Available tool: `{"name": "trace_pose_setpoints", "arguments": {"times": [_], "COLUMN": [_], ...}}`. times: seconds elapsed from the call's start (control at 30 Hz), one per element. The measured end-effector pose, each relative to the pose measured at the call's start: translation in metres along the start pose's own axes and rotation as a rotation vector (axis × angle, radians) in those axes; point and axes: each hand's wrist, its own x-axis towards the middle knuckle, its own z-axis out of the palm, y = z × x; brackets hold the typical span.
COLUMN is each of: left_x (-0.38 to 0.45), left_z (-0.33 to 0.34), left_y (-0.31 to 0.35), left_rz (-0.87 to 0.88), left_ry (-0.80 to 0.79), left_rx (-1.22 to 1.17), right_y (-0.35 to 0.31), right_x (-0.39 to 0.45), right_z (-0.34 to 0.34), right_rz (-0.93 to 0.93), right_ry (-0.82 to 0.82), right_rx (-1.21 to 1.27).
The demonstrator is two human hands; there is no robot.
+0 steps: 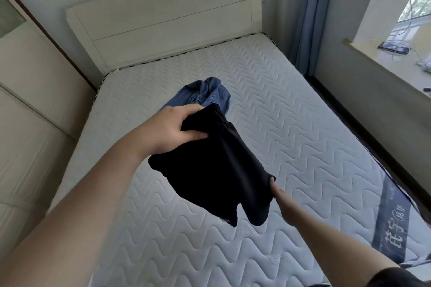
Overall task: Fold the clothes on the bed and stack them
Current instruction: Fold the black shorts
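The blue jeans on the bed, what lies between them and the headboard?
Nothing: in the head view, only bare quilted mattress stretches from the crumpled blue jeans to the white headboard.

Both bare arms reach forward; the left hand (173,128) clutches dark shorts (210,165), the right hand (277,193) pinches their lower edge.
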Motion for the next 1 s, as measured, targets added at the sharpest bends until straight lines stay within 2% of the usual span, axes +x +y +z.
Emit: {"name": "trace_pose_setpoints", "arguments": {"times": [0.1,0.23,0.33,0.4,0.57,0.73,0.87,1.0], "left_x": [0.007,0.013,0.013,0.013,0.001,-0.019,-0.036,-0.054], "left_z": [-0.003,-0.005,-0.004,-0.004,-0.007,0.005,0.028,0.06], "left_y": [0.0,0.0,-0.001,-0.004,-0.026,-0.056,-0.082,-0.111], "left_rz": [-0.014,-0.017,-0.024,-0.032,-0.137,-0.259,-0.349,-0.464], "left_ry": [0.022,0.038,0.027,0.028,0.075,0.123,0.161,0.165], "left_rx": [-0.029,-0.043,-0.049,-0.052,-0.069,-0.167,-0.298,-0.395], "right_y": [-0.002,-0.003,-0.01,-0.015,-0.037,-0.061,-0.073,-0.086], "right_x": [0.005,0.016,0.022,0.024,0.022,0.017,0.014,0.007], "right_z": [0.001,0.004,0.002,-0.003,-0.022,-0.045,-0.069,-0.087], "right_rz": [-0.008,-0.071,-0.107,-0.129,-0.197,-0.338,-0.435,-0.511], "right_ry": [-0.08,-0.16,-0.27,-0.278,-0.085,0.196,0.195,0.224], "right_rx": [-0.044,0.082,0.074,0.112,0.309,0.128,0.052,-0.161]}}
